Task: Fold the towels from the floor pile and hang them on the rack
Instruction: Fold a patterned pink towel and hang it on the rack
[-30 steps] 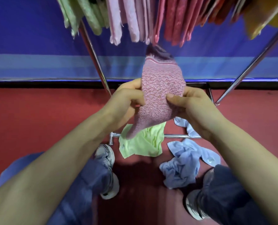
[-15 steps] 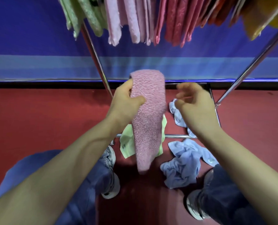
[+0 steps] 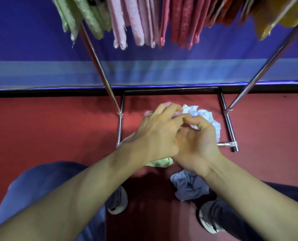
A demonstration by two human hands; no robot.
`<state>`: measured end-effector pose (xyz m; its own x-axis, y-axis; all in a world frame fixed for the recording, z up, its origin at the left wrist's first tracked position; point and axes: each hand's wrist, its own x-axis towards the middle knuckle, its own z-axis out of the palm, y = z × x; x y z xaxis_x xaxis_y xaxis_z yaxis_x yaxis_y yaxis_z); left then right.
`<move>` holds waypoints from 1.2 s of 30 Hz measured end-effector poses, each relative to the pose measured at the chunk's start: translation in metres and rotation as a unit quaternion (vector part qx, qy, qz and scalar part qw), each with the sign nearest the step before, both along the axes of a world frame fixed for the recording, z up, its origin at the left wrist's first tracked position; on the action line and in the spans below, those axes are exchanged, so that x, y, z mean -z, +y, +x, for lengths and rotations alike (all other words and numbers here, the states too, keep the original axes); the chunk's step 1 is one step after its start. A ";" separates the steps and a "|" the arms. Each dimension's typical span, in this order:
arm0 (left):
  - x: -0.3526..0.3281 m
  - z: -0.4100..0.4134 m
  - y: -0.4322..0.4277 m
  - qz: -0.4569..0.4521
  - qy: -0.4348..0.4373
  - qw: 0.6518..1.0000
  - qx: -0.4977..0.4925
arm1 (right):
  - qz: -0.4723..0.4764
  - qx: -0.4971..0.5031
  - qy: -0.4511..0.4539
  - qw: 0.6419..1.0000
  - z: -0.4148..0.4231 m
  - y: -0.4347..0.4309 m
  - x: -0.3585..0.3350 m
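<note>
left hand (image 3: 159,131) curls over pink towel (image 3: 148,113) | right hand (image 3: 196,141) curled against it, its hold I cannot tell | white towel (image 3: 204,115) just behind

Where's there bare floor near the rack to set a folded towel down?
Bare red floor lies left of the left base bar and right of the right base bar. Between the bars and just in front it is crowded: the left hand and right hand meet over a pink towel, with white towel, green towel and blue towel around them.
</note>
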<state>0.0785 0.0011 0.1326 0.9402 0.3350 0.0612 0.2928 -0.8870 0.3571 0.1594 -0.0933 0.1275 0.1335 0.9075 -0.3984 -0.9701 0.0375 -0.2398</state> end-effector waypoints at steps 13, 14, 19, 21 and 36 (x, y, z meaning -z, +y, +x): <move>-0.012 -0.002 0.010 -0.097 -0.103 0.984 -0.108 | -0.118 0.038 -0.089 0.988 0.018 0.017 -0.015; -0.010 -0.001 0.010 -0.125 -0.112 0.978 -0.122 | -0.124 0.039 -0.091 0.987 0.020 0.017 -0.015; -0.008 0.002 0.022 -0.246 -0.144 0.943 -0.170 | -0.065 0.020 -0.129 0.989 0.031 0.015 -0.016; -0.007 -0.001 0.026 -0.201 -0.098 0.963 -0.154 | -0.042 0.015 -0.133 0.990 0.036 0.013 -0.014; 0.001 -0.007 0.033 -0.106 -0.115 0.974 -0.163 | -0.129 0.083 -0.329 0.932 0.032 0.017 -0.023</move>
<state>0.0717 0.0336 0.1315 0.7509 0.6422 0.1540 0.4384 -0.6592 0.6110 0.1912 -0.0765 0.1509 0.5561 0.7377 -0.3828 -0.5961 0.0331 -0.8022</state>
